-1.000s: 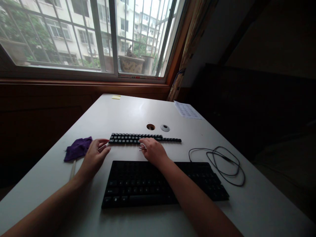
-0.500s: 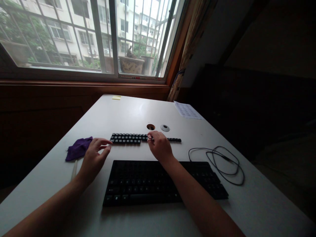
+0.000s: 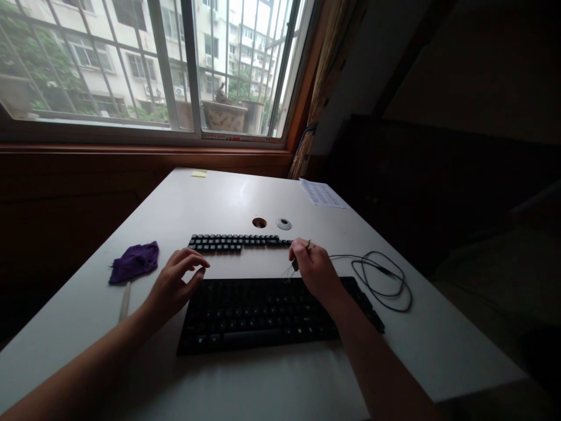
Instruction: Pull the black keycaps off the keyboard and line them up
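Gripping, right hand (image 3: 314,267): fingers closed on a thin wire tool (image 3: 288,271), its loops hanging below them, a small dark piece (image 3: 295,265) alongside.
Curling, left hand (image 3: 177,276): thumb and forefinger bent close together near the far left corner of the black keyboard (image 3: 254,316); I cannot tell whether the tips meet or pinch anything.
Keyboard: flat beneath the hands, right forearm crossing its right part.
Keycaps (image 3: 234,240): lined up in rows beyond the keyboard, nearest row shorter.
Cable (image 3: 384,271): coiled, right of the right hand.
Purple cloth (image 3: 135,262): left of the left hand, pale stick (image 3: 125,301) just beside it.
White table (image 3: 236,202): printed sheet (image 3: 323,194) far right, yellow note (image 3: 198,173) far left.
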{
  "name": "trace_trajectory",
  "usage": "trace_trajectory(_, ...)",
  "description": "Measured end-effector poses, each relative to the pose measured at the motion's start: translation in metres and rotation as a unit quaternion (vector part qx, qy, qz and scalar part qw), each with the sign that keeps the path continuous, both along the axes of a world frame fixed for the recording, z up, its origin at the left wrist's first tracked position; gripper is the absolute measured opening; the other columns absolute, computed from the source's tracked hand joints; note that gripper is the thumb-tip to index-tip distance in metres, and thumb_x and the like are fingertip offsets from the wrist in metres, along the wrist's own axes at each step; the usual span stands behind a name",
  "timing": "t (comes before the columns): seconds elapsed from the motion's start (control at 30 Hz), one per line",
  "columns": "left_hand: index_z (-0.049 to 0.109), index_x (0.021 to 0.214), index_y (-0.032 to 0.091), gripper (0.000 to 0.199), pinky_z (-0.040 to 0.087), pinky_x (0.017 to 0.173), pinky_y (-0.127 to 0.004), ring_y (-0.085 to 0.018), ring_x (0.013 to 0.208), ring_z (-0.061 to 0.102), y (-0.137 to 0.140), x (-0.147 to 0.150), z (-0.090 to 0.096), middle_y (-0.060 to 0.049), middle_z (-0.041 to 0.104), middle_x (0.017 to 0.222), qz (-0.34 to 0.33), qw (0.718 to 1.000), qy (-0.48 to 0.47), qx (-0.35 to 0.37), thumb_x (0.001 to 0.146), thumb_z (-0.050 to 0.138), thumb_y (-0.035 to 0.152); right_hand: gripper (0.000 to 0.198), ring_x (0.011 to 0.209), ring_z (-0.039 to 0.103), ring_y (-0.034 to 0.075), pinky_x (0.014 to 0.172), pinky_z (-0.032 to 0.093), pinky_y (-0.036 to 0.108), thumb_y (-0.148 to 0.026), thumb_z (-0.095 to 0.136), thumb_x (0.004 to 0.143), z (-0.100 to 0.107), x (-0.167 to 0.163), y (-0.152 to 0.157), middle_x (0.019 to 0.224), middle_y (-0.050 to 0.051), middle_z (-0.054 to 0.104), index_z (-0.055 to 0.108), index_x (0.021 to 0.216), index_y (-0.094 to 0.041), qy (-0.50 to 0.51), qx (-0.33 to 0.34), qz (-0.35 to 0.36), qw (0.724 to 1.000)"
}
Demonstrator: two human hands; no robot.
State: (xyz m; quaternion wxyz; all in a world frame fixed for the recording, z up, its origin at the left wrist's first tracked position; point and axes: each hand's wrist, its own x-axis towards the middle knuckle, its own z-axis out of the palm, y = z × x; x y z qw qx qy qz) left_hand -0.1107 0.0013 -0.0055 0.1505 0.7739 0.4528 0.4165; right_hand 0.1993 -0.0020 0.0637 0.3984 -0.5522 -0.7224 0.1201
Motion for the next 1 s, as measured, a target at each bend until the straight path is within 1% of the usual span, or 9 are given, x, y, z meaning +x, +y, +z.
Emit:
trace_trajectory(0.07, 0.065, 0.09, 0.023, 0.014, 0.053, 0.076, -0.035, -0.023, 0.092, 0.058, 0.0, 0.001, 0.0, -0.007, 0.06, 0.099, -0.004, 1.0, 0.006, 0.0, 0.087, 0.052, 0.026, 0.043, 0.057, 0.052, 0.014, 0.06, 0.036, 0.026, -0.034, 0.033, 0.099, -0.01, 0.0, -0.01, 0.056, -0.003, 0.05, 0.053, 0.063, -0.021, 0.016, -0.033, 0.011, 0.999)
trace_trajectory(0.23, 0.066, 0.089, 0.023, 0.014, 0.053, 0.077, -0.035, -0.023, 0.092, 0.058, -0.001, 0.003, 0.001, -0.006, 0.061, 0.098, -0.004, 1.0, 0.018, 0.004, 0.086, 0.053, 0.026, 0.046, 0.053, 0.053, 0.013, 0.059, 0.035, 0.025, -0.035, 0.034, 0.1, -0.03, -0.011, -0.022, 0.052, -0.004, 0.05, 0.055, 0.063, -0.02, -0.005, -0.031, 0.037, 0.999)
trace_trajectory(0.33, 0.066, 0.091, 0.023, 0.014, 0.053, 0.078, -0.035, -0.023, 0.093, 0.058, -0.002, 0.004, 0.002, -0.007, 0.061, 0.098, -0.006, 1.0, 0.027, 0.01, 0.086, 0.053, 0.025, 0.044, 0.052, 0.051, 0.012, 0.057, 0.033, 0.025, -0.036, 0.034, 0.1, -0.037, -0.017, -0.024, 0.051, -0.004, 0.048, 0.053, 0.064, -0.02, -0.041, -0.017, 0.043, 0.998)
trace_trajectory(0.47, 0.064, 0.09, 0.022, 0.012, 0.051, 0.078, -0.035, -0.022, 0.091, 0.057, -0.002, 0.004, 0.001, -0.006, 0.061, 0.095, -0.011, 0.998, 0.048, 0.039, 0.088, 0.052, 0.022, 0.042, 0.049, 0.046, 0.012, 0.056, 0.03, 0.026, -0.035, 0.037, 0.099, -0.044, -0.024, -0.027, 0.051, -0.003, 0.046, 0.048, 0.061, -0.021, -0.092, 0.022, 0.037, 0.995)
trace_trajectory(0.63, 0.063, 0.093, 0.021, 0.013, 0.051, 0.079, -0.034, -0.02, 0.092, 0.056, 0.001, 0.002, -0.001, -0.005, 0.059, 0.096, -0.027, 0.996, 0.056, 0.065, 0.09, 0.052, 0.017, 0.042, 0.049, 0.044, 0.011, 0.056, 0.028, 0.027, -0.034, 0.041, 0.098, -0.047, -0.027, -0.028, 0.051, -0.002, 0.047, 0.045, 0.058, -0.021, -0.113, 0.045, 0.042, 0.992)
trace_trajectory(0.73, 0.063, 0.094, 0.021, 0.012, 0.051, 0.079, -0.033, -0.019, 0.093, 0.057, 0.001, 0.001, -0.002, -0.005, 0.058, 0.098, -0.029, 0.996, 0.054, 0.064, 0.09, 0.052, 0.017, 0.043, 0.049, 0.046, 0.012, 0.056, 0.03, 0.027, -0.035, 0.041, 0.098, -0.048, -0.023, -0.026, 0.051, -0.002, 0.047, 0.046, 0.058, -0.021, -0.091, 0.035, 0.036, 0.995)
trace_trajectory(0.87, 0.063, 0.094, 0.021, 0.011, 0.052, 0.079, -0.033, -0.019, 0.093, 0.057, 0.0, 0.0, -0.003, -0.004, 0.058, 0.099, -0.031, 0.996, 0.058, 0.056, 0.091, 0.053, 0.019, 0.045, 0.05, 0.052, 0.012, 0.057, 0.033, 0.025, -0.036, 0.04, 0.099, -0.05, -0.017, -0.02, 0.049, -0.003, 0.049, 0.054, 0.06, -0.02, -0.025, 0.0, 0.035, 0.999)
trace_trajectory(1.0, 0.063, 0.093, 0.021, 0.011, 0.05, 0.079, -0.034, -0.019, 0.092, 0.056, 0.0, 0.001, -0.002, -0.005, 0.059, 0.097, -0.031, 0.995, 0.069, 0.068, 0.091, 0.053, 0.018, 0.047, 0.047, 0.052, 0.012, 0.057, 0.035, 0.025, -0.038, 0.039, 0.099, -0.053, -0.016, -0.016, 0.044, -0.003, 0.048, 0.06, 0.061, -0.02, 0.025, -0.035, 0.034, 0.998)
